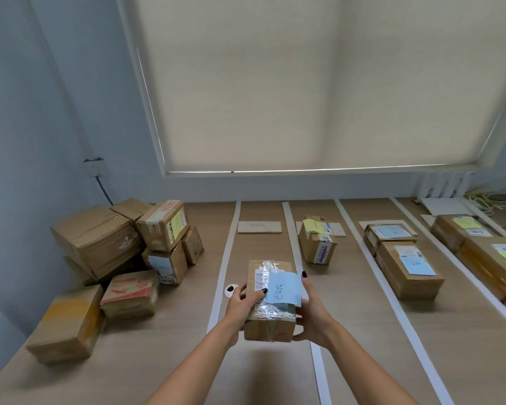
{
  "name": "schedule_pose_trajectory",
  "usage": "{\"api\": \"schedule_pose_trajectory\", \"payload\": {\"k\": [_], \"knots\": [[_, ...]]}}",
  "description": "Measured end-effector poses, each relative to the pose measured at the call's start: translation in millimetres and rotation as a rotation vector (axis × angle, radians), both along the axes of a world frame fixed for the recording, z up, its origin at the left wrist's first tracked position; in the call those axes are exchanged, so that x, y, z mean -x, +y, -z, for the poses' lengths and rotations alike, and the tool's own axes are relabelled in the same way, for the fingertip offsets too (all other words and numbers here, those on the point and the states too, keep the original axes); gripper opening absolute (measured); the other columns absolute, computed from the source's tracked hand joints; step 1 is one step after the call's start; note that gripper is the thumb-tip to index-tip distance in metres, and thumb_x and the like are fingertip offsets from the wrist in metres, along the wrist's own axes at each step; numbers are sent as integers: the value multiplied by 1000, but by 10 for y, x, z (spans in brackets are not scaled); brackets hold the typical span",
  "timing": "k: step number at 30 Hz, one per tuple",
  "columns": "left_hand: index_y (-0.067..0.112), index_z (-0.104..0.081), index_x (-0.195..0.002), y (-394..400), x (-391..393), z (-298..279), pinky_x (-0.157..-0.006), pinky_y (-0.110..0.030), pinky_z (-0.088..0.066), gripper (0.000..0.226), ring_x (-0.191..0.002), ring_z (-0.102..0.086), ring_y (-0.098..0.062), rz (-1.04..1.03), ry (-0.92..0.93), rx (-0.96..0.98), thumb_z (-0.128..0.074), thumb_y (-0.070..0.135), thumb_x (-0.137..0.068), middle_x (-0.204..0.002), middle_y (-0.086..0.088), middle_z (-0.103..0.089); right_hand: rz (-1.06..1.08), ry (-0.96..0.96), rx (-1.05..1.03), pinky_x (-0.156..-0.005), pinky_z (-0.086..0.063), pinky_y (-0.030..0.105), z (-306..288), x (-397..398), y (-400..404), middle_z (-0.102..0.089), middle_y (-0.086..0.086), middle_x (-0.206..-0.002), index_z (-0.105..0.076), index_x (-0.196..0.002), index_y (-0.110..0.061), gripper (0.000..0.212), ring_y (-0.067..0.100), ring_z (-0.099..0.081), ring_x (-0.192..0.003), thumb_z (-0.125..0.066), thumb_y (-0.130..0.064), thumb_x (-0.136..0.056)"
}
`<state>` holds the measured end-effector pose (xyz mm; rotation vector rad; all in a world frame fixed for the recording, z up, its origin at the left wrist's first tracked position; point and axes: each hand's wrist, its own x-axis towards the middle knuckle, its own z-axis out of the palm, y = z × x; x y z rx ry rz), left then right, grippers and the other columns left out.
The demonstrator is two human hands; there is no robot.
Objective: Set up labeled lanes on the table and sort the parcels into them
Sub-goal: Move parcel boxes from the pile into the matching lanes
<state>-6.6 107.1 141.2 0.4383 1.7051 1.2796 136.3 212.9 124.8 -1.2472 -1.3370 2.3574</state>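
Both hands hold one parcel above the table, over the near end of the leftmost lane. The left hand grips its left edge, thumb across the taped top; the right hand cups the right side and near corner, one finger reaching up beside the blue note. The note bears handwriting, too small to read. White strips mark the lanes; a card label lies at the far end of this one, text illegible. Sorted parcels sit in the three lanes to the right. The unsorted pile stands at far left. Risks, as judged: the note appears fixed along one edge only and could lift or peel under the fingers, losing the sorting mark. Misreading it would put the parcel in the wrong lane. Setting down across a strip could shift the strip and blur the lane boundary. The glossy tape may slip in the grip.
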Motion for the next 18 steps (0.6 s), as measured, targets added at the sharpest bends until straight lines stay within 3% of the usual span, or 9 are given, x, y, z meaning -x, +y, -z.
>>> {"api": "schedule_pose_trajectory", "payload": {"k": [3,5,9,13,18], "knots": [[27,-36,-133,72,-30,35,-49,-19,-50,52,-85,-66,-13,30,-10,-33,-62,33,-87,-102,7,-62,-31,-61,-24,-100,-36,55,6,-36,44,-54,6,-124,-46,-123,-25,63,29,-49,-117,-42,-71,-80],[25,-39,-131,142,-78,89,-57,-22,-53,48,-90,-67,-18,46,-21,-47,-60,34,-88,-111,-1,-63,-35,-114,-90,-100,-41,53,44,-78,51,-56,5,-119,-43,-126,-23,58,25,-53,-111,-58,-54,-79],[23,-38,-134,316,-185,259,-80,-31,-55,55,-103,-64,-24,75,-55,-57,-64,33,-86,-125,-6,-60,35,-140,-166,-84,-53,40,170,-217,124,-61,4,-114,-47,-125,-20,43,22,-58,-105,-59,-36,-86],[25,-39,-134,472,-396,395,-65,-25,-56,57,-93,-68,-20,96,-89,-44,-67,31,-84,-119,-4,-64,102,-136,-183,-72,-52,34,265,-495,198,-64,1,-111,-54,-112,-26,29,20,-60,-103,-58,-40,-87],[28,-39,-134,761,-838,471,-54,-22,-52,58,-87,-68,-15,127,-87,-7,-67,35,-84,-114,-1,-65,198,-122,-187,-71,-51,34,351,-980,404,-65,1,-108,-58,-103,-26,20,20,-60,-101,-57,-41,-88]]}}
